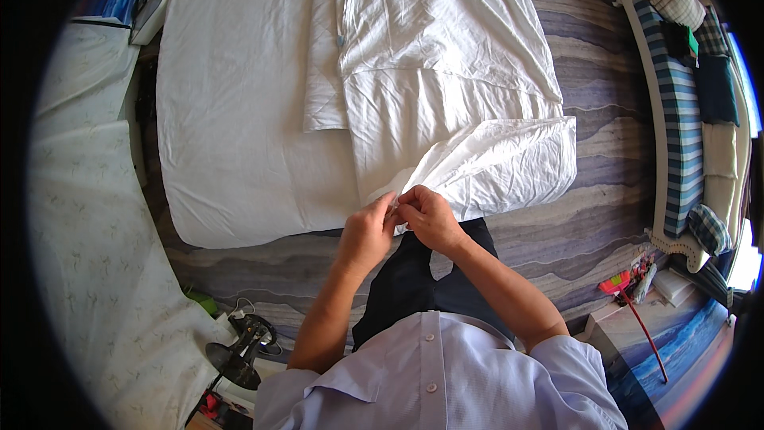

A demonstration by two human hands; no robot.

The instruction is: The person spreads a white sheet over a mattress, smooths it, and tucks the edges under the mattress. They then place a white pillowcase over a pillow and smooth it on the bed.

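Note:
Both hands meet at the near edge of a white duvet cover (412,113), in front of my body. My left hand (365,233) pinches a bit of its white fabric between thumb and fingers. Close against it, my right hand (433,218) grips the same edge with curled fingers; the exact spot they hold is partly hidden. To the right, a loose flap (507,161) of the cover spreads past the bed's side, wrinkled. Under the cover lies a quilted white layer (325,95), its edge showing to the left. A white sheet (239,131) covers the mattress.
A sofa (683,131) with striped seat and cushions stands at the right. Patterned floor (597,161) lies between. Pale cloth (89,221) drapes furniture on the left. A black fan (242,346) is near my left elbow; a red-handled broom (644,328) leans lower right.

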